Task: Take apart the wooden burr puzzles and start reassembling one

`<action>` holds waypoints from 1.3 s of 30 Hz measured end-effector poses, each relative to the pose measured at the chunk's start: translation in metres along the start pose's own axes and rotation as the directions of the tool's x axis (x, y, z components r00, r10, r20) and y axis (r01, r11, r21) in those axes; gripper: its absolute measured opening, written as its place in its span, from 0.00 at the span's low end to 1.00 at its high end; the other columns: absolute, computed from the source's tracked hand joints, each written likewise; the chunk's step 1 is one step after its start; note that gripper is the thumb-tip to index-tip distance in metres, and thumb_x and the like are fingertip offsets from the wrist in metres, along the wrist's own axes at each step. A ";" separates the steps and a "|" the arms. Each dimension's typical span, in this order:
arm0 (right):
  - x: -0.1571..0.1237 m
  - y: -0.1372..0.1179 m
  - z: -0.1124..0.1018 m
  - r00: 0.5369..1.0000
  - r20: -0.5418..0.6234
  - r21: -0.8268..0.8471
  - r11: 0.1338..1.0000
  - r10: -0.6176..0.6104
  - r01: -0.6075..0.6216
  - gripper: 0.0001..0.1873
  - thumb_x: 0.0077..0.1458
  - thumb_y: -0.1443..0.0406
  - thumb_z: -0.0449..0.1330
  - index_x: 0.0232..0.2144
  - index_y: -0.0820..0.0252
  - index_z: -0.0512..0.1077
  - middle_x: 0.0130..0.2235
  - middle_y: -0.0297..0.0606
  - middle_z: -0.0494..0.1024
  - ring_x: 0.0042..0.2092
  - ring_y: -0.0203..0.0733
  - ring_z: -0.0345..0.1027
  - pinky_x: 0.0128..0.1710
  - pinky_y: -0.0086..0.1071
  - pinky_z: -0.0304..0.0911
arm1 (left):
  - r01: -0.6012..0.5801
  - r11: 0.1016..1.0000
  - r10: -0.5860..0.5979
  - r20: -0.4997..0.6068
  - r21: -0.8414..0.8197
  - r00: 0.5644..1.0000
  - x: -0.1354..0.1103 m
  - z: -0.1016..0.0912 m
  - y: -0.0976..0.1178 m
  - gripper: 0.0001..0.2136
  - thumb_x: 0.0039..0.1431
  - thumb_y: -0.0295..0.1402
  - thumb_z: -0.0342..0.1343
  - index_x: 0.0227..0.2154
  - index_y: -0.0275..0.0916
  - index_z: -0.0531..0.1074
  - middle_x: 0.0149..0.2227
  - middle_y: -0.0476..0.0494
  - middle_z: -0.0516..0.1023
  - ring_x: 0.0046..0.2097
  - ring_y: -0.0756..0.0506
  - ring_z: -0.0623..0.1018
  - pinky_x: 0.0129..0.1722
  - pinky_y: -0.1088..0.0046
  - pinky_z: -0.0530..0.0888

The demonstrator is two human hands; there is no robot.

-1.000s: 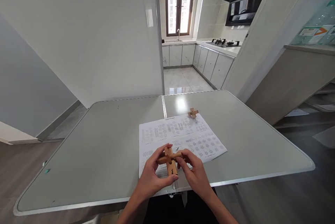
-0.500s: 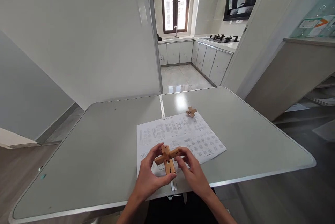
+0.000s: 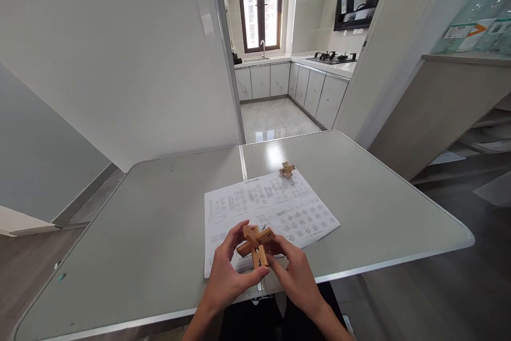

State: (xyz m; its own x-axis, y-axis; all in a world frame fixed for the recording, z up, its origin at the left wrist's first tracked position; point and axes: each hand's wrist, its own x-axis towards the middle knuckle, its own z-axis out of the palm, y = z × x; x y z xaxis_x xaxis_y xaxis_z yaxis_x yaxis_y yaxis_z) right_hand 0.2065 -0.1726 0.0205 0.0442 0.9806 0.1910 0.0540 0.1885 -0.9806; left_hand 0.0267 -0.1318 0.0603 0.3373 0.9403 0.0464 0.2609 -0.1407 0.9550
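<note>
A wooden cross-shaped burr puzzle [image 3: 255, 245] is held above the near edge of a grey-green table [image 3: 151, 234]. My left hand [image 3: 227, 276] grips it from the left, thumb under its lower bar. My right hand [image 3: 293, 274] pinches it from the right, fingers curled onto the wood. Under the hands lies a printed instruction sheet [image 3: 271, 210] covered with small diagrams. A second, smaller wooden cross puzzle [image 3: 286, 169] rests at the sheet's far right corner.
The table has a seam down its middle and rounded metal-edged corners. A white wall panel stands behind it at left. Beyond an open doorway is a kitchen with cabinets [image 3: 303, 88], sink and stove. A shelf unit [image 3: 447, 101] stands to the right.
The puzzle has been turned slightly in my hands, its bars now tilted differently. The view has shifted a little, so the table and sheet sit further left in frame.
</note>
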 end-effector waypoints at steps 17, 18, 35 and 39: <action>-0.004 0.058 -0.060 0.962 -0.256 -0.563 0.824 -0.091 -0.072 0.24 0.71 0.47 0.54 0.53 0.55 0.78 0.49 0.46 0.84 0.45 0.53 0.80 0.42 0.43 0.76 | 0.152 0.987 -0.145 -0.113 0.049 0.983 -0.006 -0.011 -0.016 0.36 0.51 0.43 0.71 0.62 0.44 0.66 0.62 0.33 0.76 0.66 0.33 0.73 0.68 0.47 0.66; -0.005 0.062 -0.060 0.960 -0.248 -0.620 0.783 -0.128 -0.055 0.24 0.72 0.47 0.52 0.53 0.55 0.77 0.49 0.46 0.84 0.46 0.53 0.79 0.42 0.43 0.75 | 0.152 0.987 -0.145 -0.109 0.054 0.983 -0.007 -0.009 -0.015 0.36 0.51 0.43 0.71 0.62 0.44 0.66 0.62 0.33 0.76 0.66 0.33 0.73 0.68 0.47 0.67; -0.007 0.069 -0.056 0.941 -0.198 -0.684 0.726 -0.274 0.067 0.18 0.72 0.52 0.56 0.55 0.49 0.78 0.46 0.45 0.81 0.48 0.55 0.75 0.43 0.45 0.74 | 0.047 0.980 -0.039 -0.048 0.193 0.998 -0.014 0.012 -0.010 0.38 0.49 0.38 0.73 0.64 0.45 0.67 0.61 0.34 0.77 0.62 0.30 0.76 0.65 0.41 0.69; -0.007 0.056 -0.057 0.948 -0.192 -0.626 0.775 -0.254 0.080 0.18 0.71 0.53 0.57 0.55 0.50 0.77 0.48 0.46 0.81 0.51 0.56 0.75 0.48 0.49 0.75 | 0.031 0.975 -0.023 -0.037 0.218 0.999 -0.012 0.013 -0.007 0.39 0.49 0.39 0.73 0.64 0.46 0.66 0.61 0.35 0.77 0.63 0.31 0.76 0.65 0.42 0.69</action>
State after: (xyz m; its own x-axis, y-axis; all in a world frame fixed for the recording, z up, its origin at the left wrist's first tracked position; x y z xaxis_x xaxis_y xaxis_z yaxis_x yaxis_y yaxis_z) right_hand 0.2662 -0.1717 -0.0335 0.2202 0.8714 0.4384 0.6702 0.1915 -0.7171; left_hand 0.0328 -0.1459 0.0489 0.2978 0.9540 0.0351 0.4620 -0.1762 0.8692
